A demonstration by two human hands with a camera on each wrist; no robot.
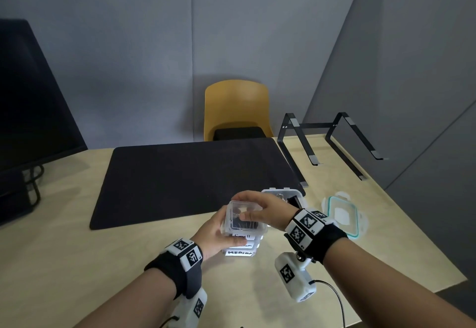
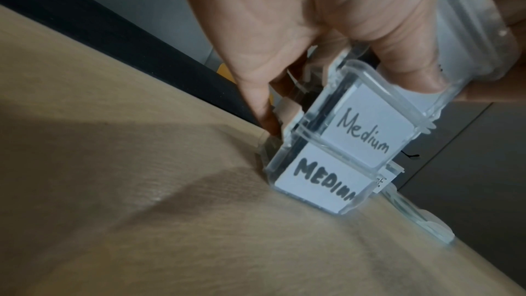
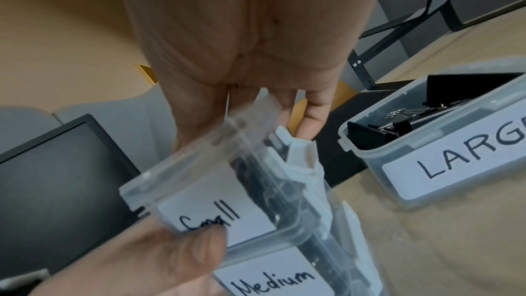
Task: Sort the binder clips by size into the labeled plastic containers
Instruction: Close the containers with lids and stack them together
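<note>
Both hands hold the stacked boxes (image 1: 240, 227): left hand (image 1: 212, 235) fingers curl round the side, right hand (image 1: 262, 211) fingers press the top lid. Open large box (image 1: 296, 195) with clips, loose lid (image 1: 343, 214), black mat (image 1: 180, 178) and metal stand (image 1: 332, 137) crowd the table (image 1: 77, 263).

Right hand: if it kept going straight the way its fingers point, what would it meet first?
The right hand already grips the Small container; pushing on leftward, it would probably meet the left hand gripping the stack's other side.

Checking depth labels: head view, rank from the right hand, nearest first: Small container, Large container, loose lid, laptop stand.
1. Small container: held under the right hand, top of the stack.
2. Large container: open, just behind that hand.
3. Loose lid: on the table, right of the wrist.
4. Laptop stand: far right corner.
</note>
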